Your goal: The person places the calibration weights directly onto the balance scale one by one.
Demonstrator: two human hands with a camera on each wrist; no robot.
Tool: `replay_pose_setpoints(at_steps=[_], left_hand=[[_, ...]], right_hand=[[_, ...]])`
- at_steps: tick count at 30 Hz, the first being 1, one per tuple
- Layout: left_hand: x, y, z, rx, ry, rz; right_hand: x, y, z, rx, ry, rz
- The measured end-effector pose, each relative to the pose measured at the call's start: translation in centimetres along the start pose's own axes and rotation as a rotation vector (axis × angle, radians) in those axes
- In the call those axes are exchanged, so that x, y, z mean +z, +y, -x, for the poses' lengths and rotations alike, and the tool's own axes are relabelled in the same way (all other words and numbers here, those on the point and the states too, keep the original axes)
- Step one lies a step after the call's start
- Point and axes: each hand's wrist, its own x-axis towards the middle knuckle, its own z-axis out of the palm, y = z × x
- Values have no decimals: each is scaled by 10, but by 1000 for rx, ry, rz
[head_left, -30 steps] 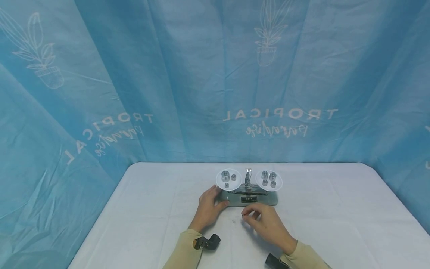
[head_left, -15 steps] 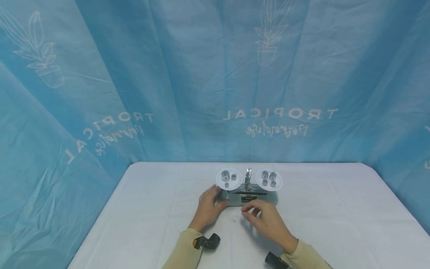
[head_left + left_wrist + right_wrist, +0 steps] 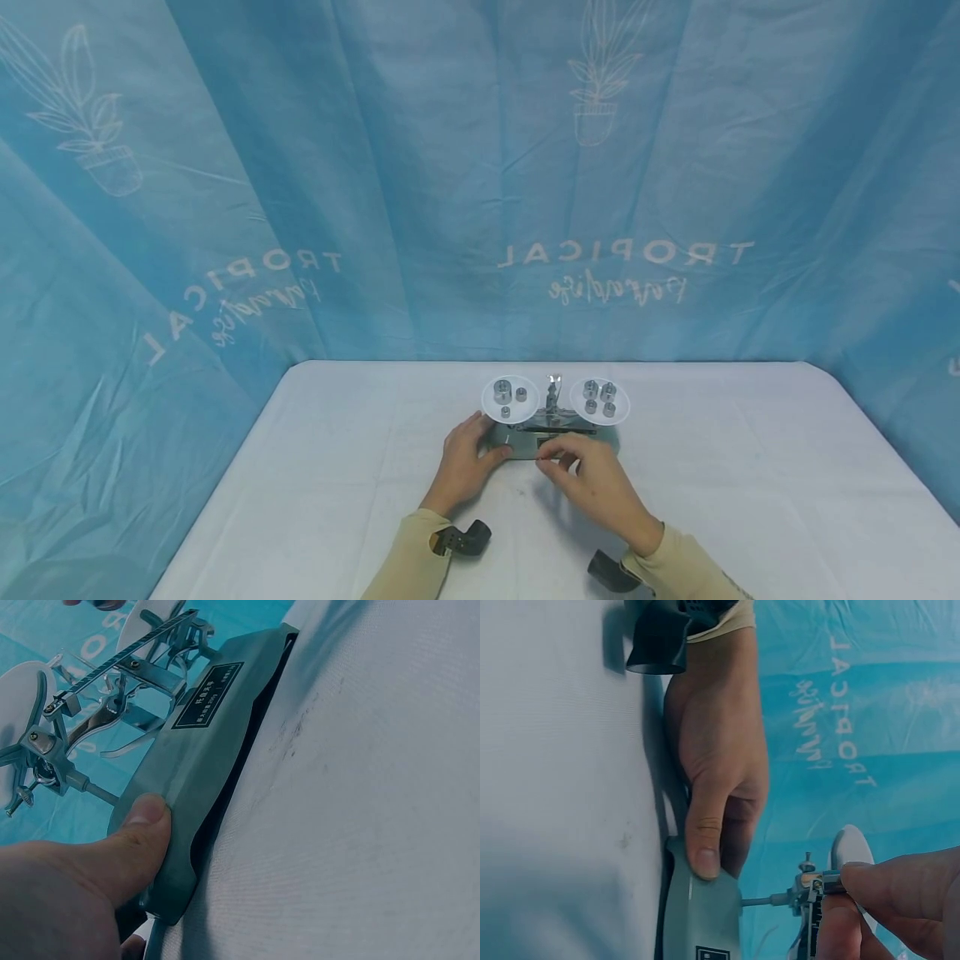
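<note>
A green-based balance scale (image 3: 517, 442) stands on the white cloth, with two white pans. Three metal weights sit on the left pan (image 3: 491, 408); the right pan (image 3: 621, 407) carries several. My left hand (image 3: 467, 467) grips the left end of the base, its thumb (image 3: 146, 817) on the front face and its fingers largely hidden behind. In front of the scale my right hand (image 3: 596, 479) hovers with thumb and forefinger pinched together. A small shiny metal cylinder (image 3: 830, 882) shows at those fingertips in the right wrist view, mostly covered by them.
A table with a white cloth (image 3: 360, 450) spreads on both sides of the scale. Blue printed curtains (image 3: 420, 208) hang behind and beside it. A black wrist camera (image 3: 476, 540) sits on the left forearm, another black camera (image 3: 611, 573) on the right.
My right hand has moved up and slightly forward, from just before the scale to overlapping its nameplate. The left hand and the scale have stayed in place.
</note>
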Motion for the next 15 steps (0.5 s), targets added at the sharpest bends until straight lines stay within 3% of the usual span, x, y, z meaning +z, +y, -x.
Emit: replay_pose_setpoints(at_steps=[15], left_hand=[[0,2,0,9,-2,-14]], right_hand=[[-5,-10,-11,0,59,-6]])
